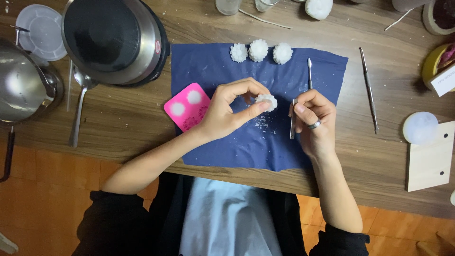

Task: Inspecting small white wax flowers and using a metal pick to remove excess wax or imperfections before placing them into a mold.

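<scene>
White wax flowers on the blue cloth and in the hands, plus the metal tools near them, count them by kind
Wax flowers in a row on the cloth: 3
Wax flower in the left hand: 1
Metal tool in the right hand: 1
Metal tool on the table: 1
Total: 6

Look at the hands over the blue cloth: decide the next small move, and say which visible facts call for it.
Probably bring the tip of the thin metal tool in the right hand across to the white wax flower. The left hand pinches the flower above the blue cloth, tool and flower are apart, and white shavings lie below it.
</scene>
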